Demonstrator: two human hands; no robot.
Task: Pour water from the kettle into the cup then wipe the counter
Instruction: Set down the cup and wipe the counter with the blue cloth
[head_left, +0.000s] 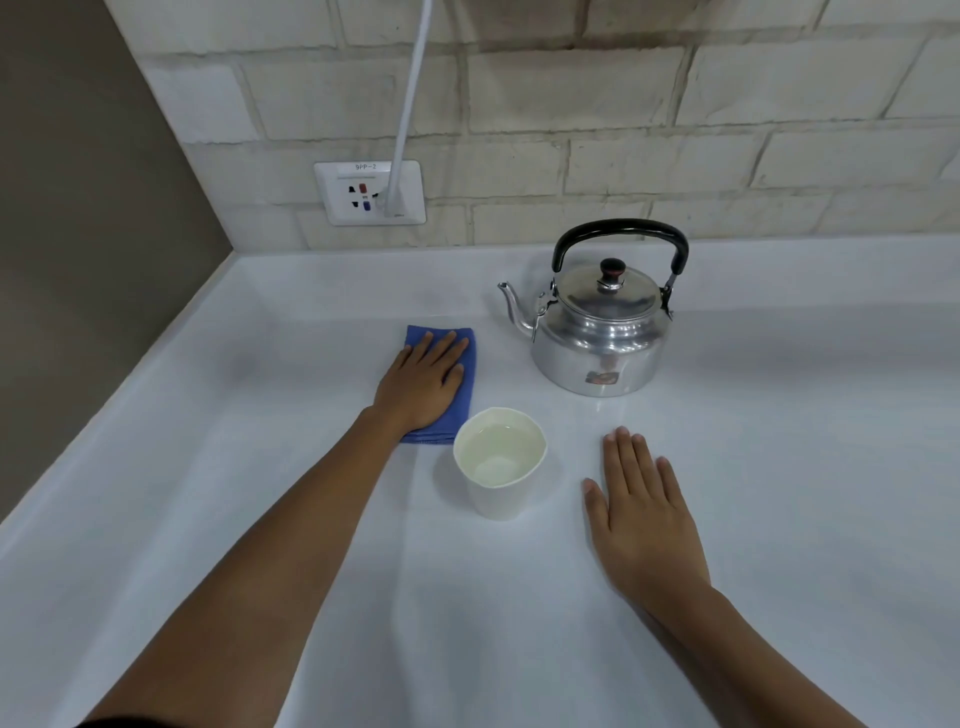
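Observation:
A shiny metal kettle (602, 332) with a black handle stands upright at the back right of the white counter (260, 519), spout pointing left. A white paper cup (500, 462) holding water stands in front of it. Left of the cup lies a folded blue cloth (463, 410). My left hand (423, 382) lies flat on the cloth, fingers stretched out, pressing down on it. My right hand (641, 512) rests flat on the counter to the right of the cup, palm down, holding nothing.
A wall socket (370, 193) with a white plug and cable (410, 104) sits on the brick wall behind the cloth. A brown side wall (78, 234) bounds the counter on the left.

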